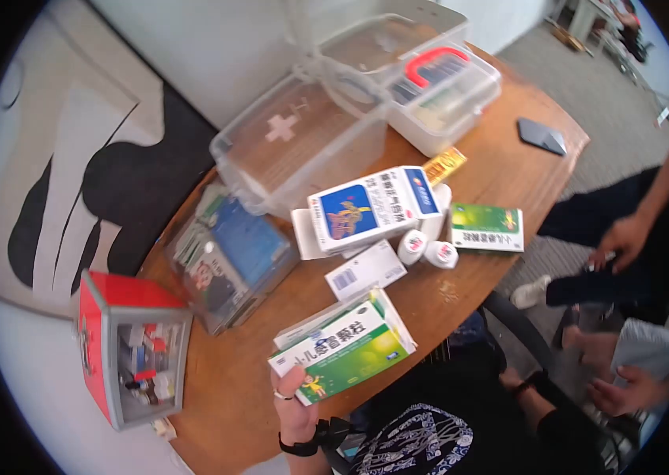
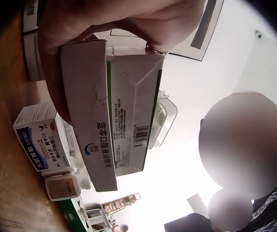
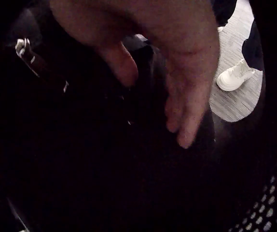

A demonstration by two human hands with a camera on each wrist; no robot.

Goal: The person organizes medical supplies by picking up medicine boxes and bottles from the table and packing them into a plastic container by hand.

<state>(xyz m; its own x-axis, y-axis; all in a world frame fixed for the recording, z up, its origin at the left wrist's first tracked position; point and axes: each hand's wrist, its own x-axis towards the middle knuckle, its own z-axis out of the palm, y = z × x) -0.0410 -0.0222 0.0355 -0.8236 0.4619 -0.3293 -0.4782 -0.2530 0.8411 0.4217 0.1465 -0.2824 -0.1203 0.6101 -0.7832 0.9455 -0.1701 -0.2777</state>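
My left hand [image 1: 295, 402] grips a stack of medicine boxes over the near edge of the round wooden table [image 1: 223, 396]. The top one is a green and white box [image 1: 348, 348]. From the left wrist camera, fingers [image 2: 129, 19] curl over a white box [image 2: 94, 135] and the green-edged box [image 2: 134, 111] beside it. My right hand [image 3: 153, 101] hangs low beside a dark chair, fingers loose and holding nothing. In the head view only a little of it shows past a black wrist strap [image 1: 521, 388].
On the table lie a blue and white box [image 1: 370, 207], a green box [image 1: 486, 227], small white bottles [image 1: 426, 248], a flat white box [image 1: 366, 271], a clear first-aid case [image 1: 303, 142], a packed clear container [image 1: 227, 253] and a phone [image 1: 542, 136]. A red cabinet [image 1: 125, 344] stands left. People sit right.
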